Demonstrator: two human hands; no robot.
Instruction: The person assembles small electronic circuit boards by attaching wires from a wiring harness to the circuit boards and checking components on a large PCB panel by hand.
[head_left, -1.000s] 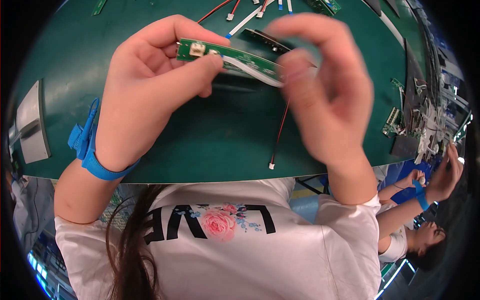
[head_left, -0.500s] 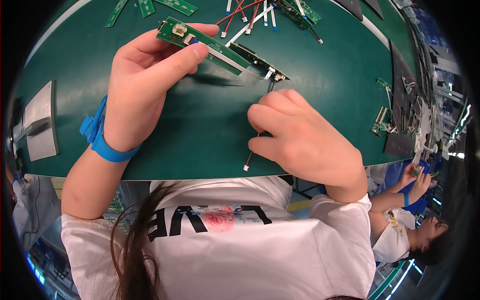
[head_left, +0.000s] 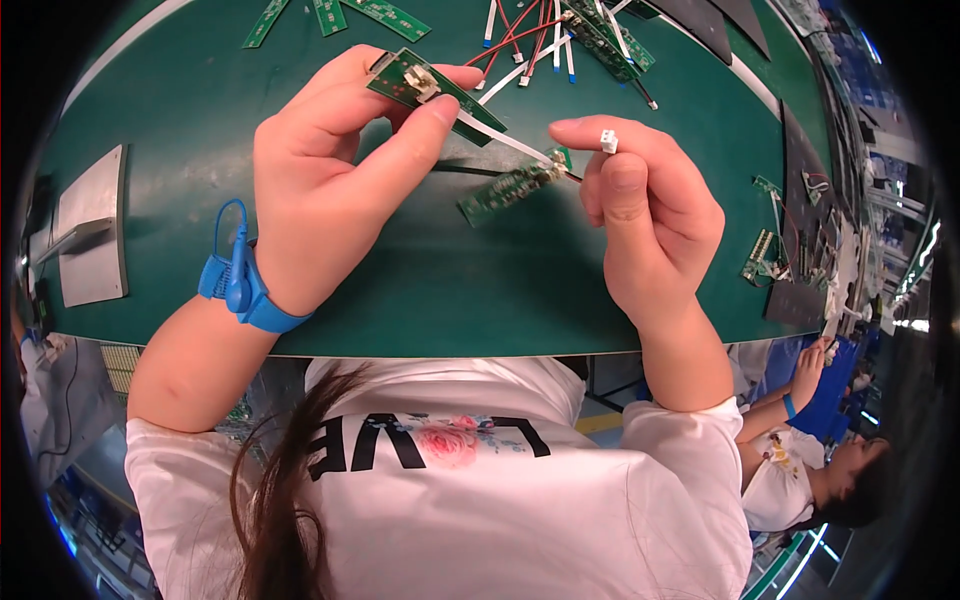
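Note:
Between the thumb and fingers of my left hand (head_left: 340, 165) is a long green circuit board (head_left: 400, 82), tilted, with a pale socket near its upper left end. A white ribbon cable (head_left: 510, 142) runs from it to a second, component-covered circuit board (head_left: 508, 194), which hangs at an angle over the table. My right hand (head_left: 655, 215) is closed on a thin dark cable. The cable's white plug (head_left: 608, 141) sticks up between thumb and forefinger. Most of this cable is hidden in the hand; a short piece shows by the second board.
Bare green boards (head_left: 385, 17) lie at the far left edge. Loose red and white cables (head_left: 520, 45) and populated boards (head_left: 610, 50) are at the back. A metal plate (head_left: 95, 230) stands left, more boards (head_left: 765, 255) right. A co-worker (head_left: 790, 470) sits at right.
My right hand has risen and turned palm-up, bringing the plug up between thumb and forefinger. The second board has swung toward me. My left hand has shifted slightly right with its board.

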